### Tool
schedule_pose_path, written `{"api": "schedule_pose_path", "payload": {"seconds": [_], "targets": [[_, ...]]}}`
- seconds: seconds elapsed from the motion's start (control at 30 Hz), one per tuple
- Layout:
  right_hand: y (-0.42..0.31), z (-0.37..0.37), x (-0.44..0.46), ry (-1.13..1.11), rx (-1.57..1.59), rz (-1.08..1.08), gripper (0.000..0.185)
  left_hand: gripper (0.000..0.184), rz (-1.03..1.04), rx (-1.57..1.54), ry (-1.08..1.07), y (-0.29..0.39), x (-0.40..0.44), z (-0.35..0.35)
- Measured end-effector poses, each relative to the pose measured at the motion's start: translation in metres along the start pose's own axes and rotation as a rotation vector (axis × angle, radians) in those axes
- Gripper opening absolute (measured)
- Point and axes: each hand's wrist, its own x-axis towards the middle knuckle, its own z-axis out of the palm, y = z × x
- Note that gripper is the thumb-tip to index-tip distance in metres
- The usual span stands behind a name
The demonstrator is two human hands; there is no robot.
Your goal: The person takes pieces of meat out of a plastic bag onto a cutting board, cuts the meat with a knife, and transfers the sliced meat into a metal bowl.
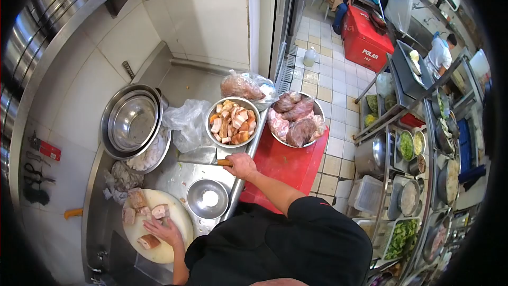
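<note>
My right hand point(242, 166) grips the wooden handle of a cleaver point(198, 157), whose wide blade lies flat over the steel counter. My left hand point(164, 231) rests with fingers spread on a round white cutting board point(180, 228), touching or just beside meat chunks point(160, 211). Another piece of meat point(148, 241) lies below that hand. An empty steel bowl point(207, 198) stands between the board and the cleaver. Beyond the blade is a bowl of cut meat pieces point(233, 122). Large raw meat cuts point(299, 118) fill a bowl on the red board point(280, 172).
Nested steel bowls point(132, 120) and crumpled plastic bags point(188, 124) stand at the back left. Bagged meat point(242, 86) lies by the wall corner. Shelves of food containers point(405, 233) line the right side. Two people are farther back near a red cooler point(365, 39).
</note>
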Motion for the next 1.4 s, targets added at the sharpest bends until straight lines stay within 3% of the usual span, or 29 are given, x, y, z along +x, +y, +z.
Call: {"api": "schedule_pose_path", "payload": {"seconds": [0.7, 0.77, 0.83, 1.0, 1.3, 1.4], "targets": [[0.005, 0.005, 0.004, 0.057, -0.007, -0.08, 0.036, 0.072, -0.022, -0.059, 0.006, 0.008, 0.0, -0.004], [0.006, 0.011, 0.002, 0.214, 0.043, -0.13, 0.03, 0.073, -0.005, -0.008, 0.003, -0.003, -0.004, 0.005], [0.007, 0.012, 0.005, 0.08, 0.028, -0.084, 0.03, 0.07, -0.018, -0.043, 0.008, 0.002, -0.003, 0.002], [-0.001, 0.004, 0.007, 0.109, -0.004, -0.128, 0.037, 0.064, -0.047, -0.058, 0.009, 0.019, 0.007, -0.012], [-0.002, 0.006, 0.014, -0.023, -0.138, -0.095, 0.038, 0.069, -0.146, -0.035, -0.018, 0.02, 0.006, -0.013], [0.001, 0.008, 0.024, -0.177, -0.217, -0.093, 0.036, 0.071, -0.155, -0.05, -0.022, 0.022, 0.007, -0.015]]}}
